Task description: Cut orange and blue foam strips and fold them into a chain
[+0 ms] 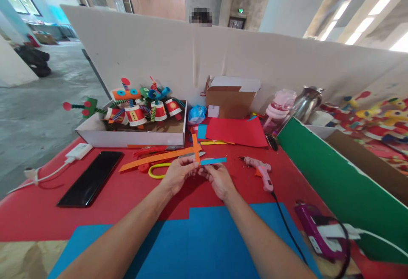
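My left hand (pixel 181 172) is closed, pinching the lower end of an orange paper strip (pixel 195 145) that stands upright. Close against it, my right hand (pixel 219 179) pinches a blue paper strip (pixel 214 161), which points to the right. The two strips meet at my fingertips; whether they are joined there I cannot tell. Behind my left hand a longer orange paper strip (pixel 153 159) lies across scissors with yellow handles (pixel 155 171). To the right of my hands rests a pink hot glue gun (pixel 259 170) with a black cord.
A white box (pixel 127 138) holds several paper-cup figures (pixel 135 115). Red paper sheets (pixel 236 131) lie before a cardboard box (pixel 231 102). A phone (pixel 91 179) is at left, a green box (pixel 334 177) and purple power strip (pixel 320 230) at right. Blue sheets (pixel 207 236) lie under my forearms.
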{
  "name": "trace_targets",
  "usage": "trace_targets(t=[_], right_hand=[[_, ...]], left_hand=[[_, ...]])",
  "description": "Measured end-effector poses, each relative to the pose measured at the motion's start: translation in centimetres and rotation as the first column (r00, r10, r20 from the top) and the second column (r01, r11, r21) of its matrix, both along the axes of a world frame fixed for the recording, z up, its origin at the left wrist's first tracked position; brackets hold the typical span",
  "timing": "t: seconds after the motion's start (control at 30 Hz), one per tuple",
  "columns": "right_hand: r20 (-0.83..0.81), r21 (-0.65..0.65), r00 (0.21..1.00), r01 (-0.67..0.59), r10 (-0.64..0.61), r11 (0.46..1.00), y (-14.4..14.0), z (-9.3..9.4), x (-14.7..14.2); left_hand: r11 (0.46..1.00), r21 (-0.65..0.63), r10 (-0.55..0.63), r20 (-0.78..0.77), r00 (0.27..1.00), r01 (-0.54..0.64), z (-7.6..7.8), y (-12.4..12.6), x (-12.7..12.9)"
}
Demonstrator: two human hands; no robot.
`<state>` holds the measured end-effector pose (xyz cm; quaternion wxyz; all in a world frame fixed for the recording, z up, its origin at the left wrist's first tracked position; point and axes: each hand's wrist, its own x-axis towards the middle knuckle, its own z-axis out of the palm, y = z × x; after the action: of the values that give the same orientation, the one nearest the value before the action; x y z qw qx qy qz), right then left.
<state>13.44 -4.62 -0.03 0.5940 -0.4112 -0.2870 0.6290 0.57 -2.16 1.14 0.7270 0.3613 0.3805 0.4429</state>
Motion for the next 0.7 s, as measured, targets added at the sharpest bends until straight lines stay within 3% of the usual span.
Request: trace_targets(t=[0.3,0.7], right_hand=[[-0.047,-0.011,0.999,-0.018,0.018,1.000,-0.26,0.08,0.13],[0.137,0.041,0.988,0.062,-0.067,0.997,-0.45,-0.08,-0.49]], left_hand=[[1.000,0.022,-0.008,-0.019,1.000,0.009,-0.31,0.10,0.00],[0.999,0.044,0.013,-0.025,1.000,-0.012,-0.23,-0.28,0.16]])
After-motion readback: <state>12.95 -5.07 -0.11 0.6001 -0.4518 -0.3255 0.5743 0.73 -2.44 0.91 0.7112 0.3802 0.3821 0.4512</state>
